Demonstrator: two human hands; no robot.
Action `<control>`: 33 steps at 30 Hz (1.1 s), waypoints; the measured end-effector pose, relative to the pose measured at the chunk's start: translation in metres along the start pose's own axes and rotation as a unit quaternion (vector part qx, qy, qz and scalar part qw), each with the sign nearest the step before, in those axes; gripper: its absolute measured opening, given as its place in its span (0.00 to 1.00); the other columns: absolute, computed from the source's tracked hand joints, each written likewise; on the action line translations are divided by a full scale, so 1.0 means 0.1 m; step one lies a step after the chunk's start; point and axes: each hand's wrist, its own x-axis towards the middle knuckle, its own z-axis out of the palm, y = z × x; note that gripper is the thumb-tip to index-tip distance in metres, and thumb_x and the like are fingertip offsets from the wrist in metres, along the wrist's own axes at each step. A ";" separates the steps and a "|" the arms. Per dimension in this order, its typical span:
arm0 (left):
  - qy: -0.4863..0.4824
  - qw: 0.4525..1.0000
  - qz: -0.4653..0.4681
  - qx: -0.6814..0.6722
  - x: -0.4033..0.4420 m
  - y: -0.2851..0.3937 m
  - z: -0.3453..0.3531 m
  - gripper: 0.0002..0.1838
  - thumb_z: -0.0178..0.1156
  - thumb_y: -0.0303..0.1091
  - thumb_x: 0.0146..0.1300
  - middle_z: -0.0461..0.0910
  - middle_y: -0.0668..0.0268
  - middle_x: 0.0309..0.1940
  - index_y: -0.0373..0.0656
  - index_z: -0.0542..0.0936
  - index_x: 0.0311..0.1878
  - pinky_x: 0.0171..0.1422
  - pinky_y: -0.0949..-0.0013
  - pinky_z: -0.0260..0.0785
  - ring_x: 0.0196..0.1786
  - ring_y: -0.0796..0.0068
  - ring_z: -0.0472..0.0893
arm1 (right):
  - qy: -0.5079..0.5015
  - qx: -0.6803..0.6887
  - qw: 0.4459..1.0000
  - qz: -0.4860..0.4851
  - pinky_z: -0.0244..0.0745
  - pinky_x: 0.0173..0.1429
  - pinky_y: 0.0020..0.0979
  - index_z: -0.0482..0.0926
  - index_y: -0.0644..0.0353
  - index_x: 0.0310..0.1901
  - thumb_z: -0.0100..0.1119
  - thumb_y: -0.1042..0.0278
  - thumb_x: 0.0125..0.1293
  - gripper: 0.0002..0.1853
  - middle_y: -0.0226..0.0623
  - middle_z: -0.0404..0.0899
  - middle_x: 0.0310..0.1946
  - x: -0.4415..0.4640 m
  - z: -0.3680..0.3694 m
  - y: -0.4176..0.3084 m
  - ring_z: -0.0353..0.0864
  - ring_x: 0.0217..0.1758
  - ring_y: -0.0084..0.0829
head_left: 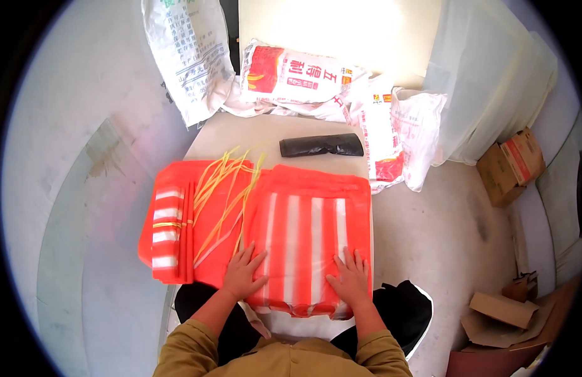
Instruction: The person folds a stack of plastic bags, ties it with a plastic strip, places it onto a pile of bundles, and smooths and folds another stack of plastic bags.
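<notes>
A stack of red and white striped plastic bags [306,242] lies flat near the table's front edge. My left hand [243,273] rests on its left side, fingers spread. On the right side of the stack, my right hand [350,278] lies with its fingers apart. Left of the stack, yellow ties [225,195] are strewn over red plastic sheets [209,235]. A folded striped bundle [168,235] with a yellow tie round it sits at the far left, beside thin red rods or rolls [189,235].
Behind the stack, a black rolled bag [322,145] lies on the table [240,129]. Printed white sacks [297,75] line the back edge. Cardboard boxes [509,166] stand on the floor at the right, with opened cartons [501,314] at the lower right.
</notes>
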 end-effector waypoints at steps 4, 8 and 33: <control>0.010 1.000 0.003 0.019 -0.03 -0.02 0.05 0.40 0.68 0.56 0.62 0.61 0.48 0.83 0.57 0.75 0.78 0.81 0.44 0.60 0.76 0.40 0.68 | -0.001 0.000 1.000 0.001 0.41 0.88 0.61 0.75 0.49 0.77 0.66 0.41 0.68 0.39 0.43 0.56 0.86 -0.02 0.00 -0.01 0.47 0.89 0.53; 0.013 1.000 0.004 0.012 -0.02 -0.03 0.09 0.40 0.68 0.55 0.62 0.61 0.48 0.83 0.57 0.75 0.78 0.82 0.44 0.60 0.76 0.40 0.68 | 0.009 0.009 1.000 0.000 0.39 0.88 0.61 0.75 0.50 0.76 0.64 0.42 0.69 0.37 0.42 0.56 0.86 -0.03 0.04 0.01 0.46 0.89 0.52; -0.016 0.998 -0.002 0.064 0.03 -0.03 0.13 0.41 0.68 0.50 0.64 0.57 0.48 0.85 0.60 0.69 0.81 0.84 0.44 0.57 0.80 0.38 0.62 | 0.041 0.067 0.997 -0.001 0.40 0.89 0.56 0.73 0.53 0.76 0.62 0.46 0.73 0.34 0.48 0.53 0.86 -0.01 0.04 0.08 0.46 0.89 0.51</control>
